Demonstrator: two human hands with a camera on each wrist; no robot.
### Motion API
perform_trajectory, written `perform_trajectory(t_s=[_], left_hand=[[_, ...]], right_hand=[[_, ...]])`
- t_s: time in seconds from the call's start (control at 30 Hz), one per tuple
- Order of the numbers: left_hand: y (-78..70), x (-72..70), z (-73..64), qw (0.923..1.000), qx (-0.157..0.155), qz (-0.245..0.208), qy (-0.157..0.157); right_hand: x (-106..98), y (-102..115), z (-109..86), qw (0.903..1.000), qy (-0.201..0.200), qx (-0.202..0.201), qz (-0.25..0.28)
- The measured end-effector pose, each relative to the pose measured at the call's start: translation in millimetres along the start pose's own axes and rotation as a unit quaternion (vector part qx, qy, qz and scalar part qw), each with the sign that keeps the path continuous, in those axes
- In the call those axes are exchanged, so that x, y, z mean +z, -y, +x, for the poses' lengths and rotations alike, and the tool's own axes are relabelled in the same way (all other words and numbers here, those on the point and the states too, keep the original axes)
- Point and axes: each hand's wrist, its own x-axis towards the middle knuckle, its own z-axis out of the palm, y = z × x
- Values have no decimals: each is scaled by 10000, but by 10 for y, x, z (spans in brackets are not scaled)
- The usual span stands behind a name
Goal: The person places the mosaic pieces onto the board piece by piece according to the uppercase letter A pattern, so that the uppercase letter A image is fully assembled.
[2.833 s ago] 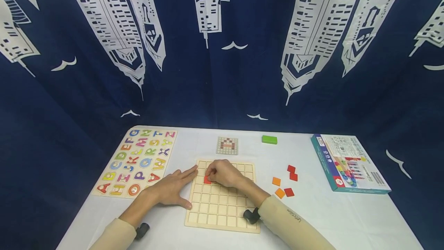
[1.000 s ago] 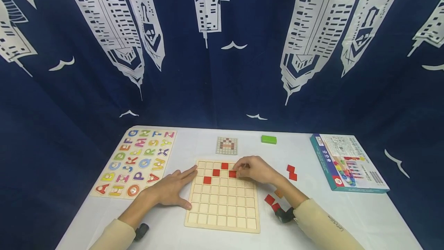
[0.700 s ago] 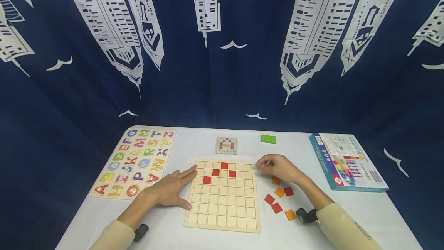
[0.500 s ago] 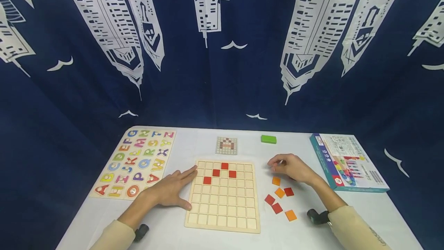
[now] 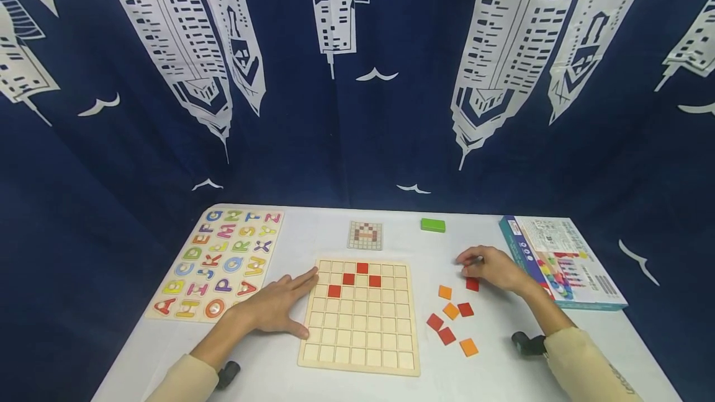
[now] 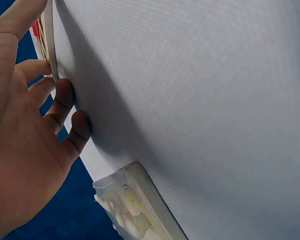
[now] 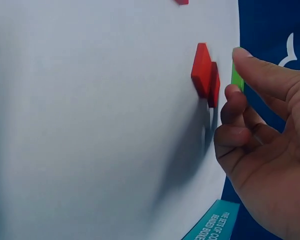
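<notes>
The left edge of the gridded board [image 5: 357,321] is touched by the left hand [image 5: 274,306], its thumb and fingers spread. Four red tiles [image 5: 349,279] are seated in cells toward the board's far edge. Two loose red tiles [image 7: 201,70] are reached over by the right hand [image 5: 494,268], with a gap left between thumb and forefinger. Six other loose tiles [image 5: 451,311], red and orange, are scattered beyond the board's right edge. Near the far edge of the table [image 5: 313,389], a pattern card [image 5: 365,236] and a green block [image 5: 433,225] are placed; its far right corner is occupied by a box [image 5: 570,265].
</notes>
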Motion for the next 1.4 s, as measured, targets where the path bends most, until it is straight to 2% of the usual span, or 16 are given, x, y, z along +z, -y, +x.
perform_trajectory(t_s=[0.27,0.47,0.7,1.03,1.4], left_hand=[[-2,1,17,10000,-18,57,7],[-23,-13,9,10000,-14,-10,-18],[-24,3,0,10000,-12,-58,-7],[-27,2,-3,10000,32,-26,-67],[-25,-5,-9,10000,26,5,-55]], right_hand=[[-9,-65,-5,9991,-2,-87,-422],[-2,-79,-1,9982,-157,-1,-577],[26,-64,-19,9971,-236,-90,-724],[46,-46,-38,9968,-354,-232,-683],[15,-1,-36,9991,-290,-192,-260]])
